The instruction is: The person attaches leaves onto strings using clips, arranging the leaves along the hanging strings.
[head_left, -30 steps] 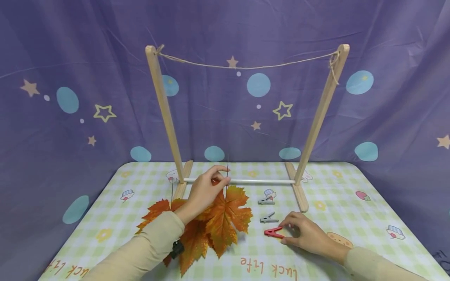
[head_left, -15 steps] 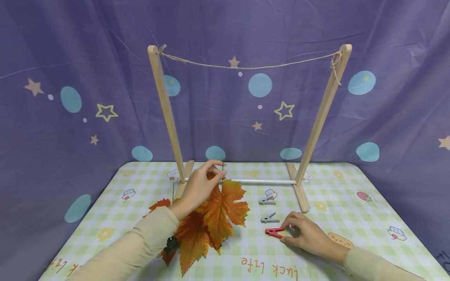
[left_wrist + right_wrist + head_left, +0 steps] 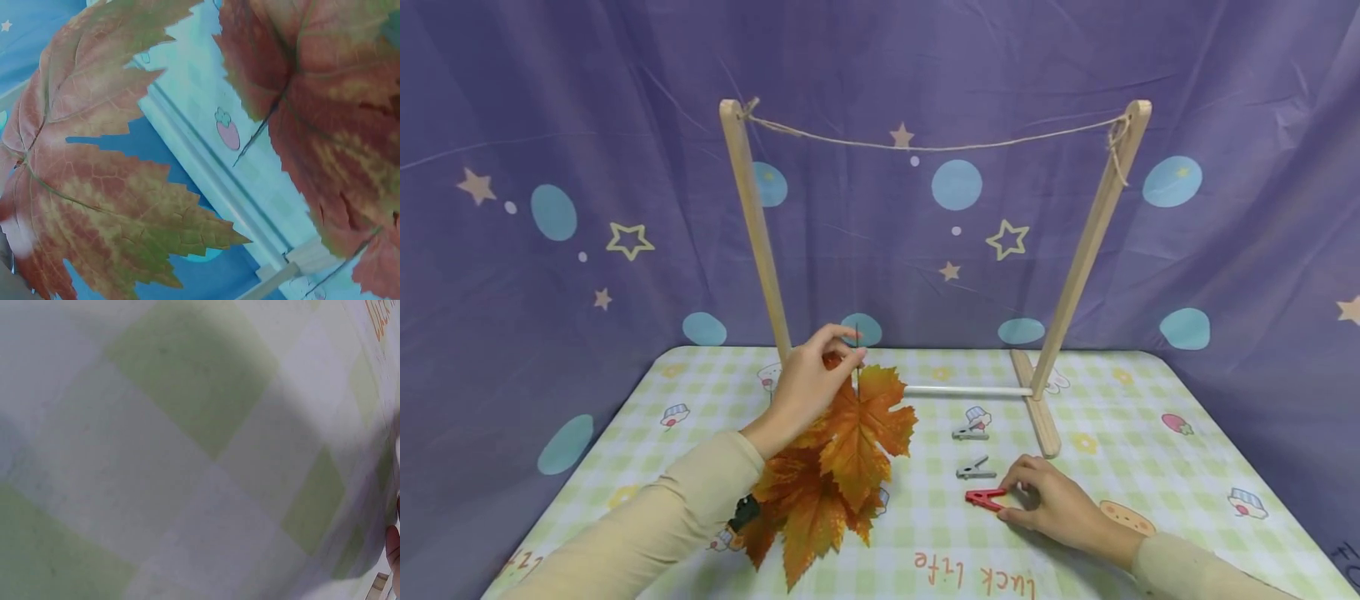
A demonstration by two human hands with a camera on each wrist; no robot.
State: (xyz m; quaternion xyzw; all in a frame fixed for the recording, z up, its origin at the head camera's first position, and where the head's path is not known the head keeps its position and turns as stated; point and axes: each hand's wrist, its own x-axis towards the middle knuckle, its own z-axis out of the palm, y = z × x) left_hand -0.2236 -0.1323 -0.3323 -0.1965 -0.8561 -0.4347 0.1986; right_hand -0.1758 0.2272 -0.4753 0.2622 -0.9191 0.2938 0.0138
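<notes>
My left hand (image 3: 808,379) pinches the thin stem of an orange artificial maple leaf (image 3: 861,442) between thumb and fingers, and the leaf hangs below. More maple leaves (image 3: 812,521) overlap under it near the left sleeve. The left wrist view shows the held leaf (image 3: 112,212) large on the left, with other leaves (image 3: 337,125) on the right. On the tablecloth, the right hand (image 3: 1063,508) has thumb and fingertips on the two handle ends of a red clothespin (image 3: 985,499). The right wrist view shows mostly cloth, with fingertips (image 3: 392,547) at its edge.
Two grey clothespins (image 3: 976,469) lie behind the red one. Behind them stands a wooden frame (image 3: 1086,250) with a white crossbar (image 3: 966,391) and a twine line (image 3: 940,148) sagging between its posts. A purple curtain (image 3: 880,242) hangs behind the checked tablecloth (image 3: 1120,462).
The left hand has moved left and a little up, lifting the held leaf with it. The right hand has stayed at the red clothespin.
</notes>
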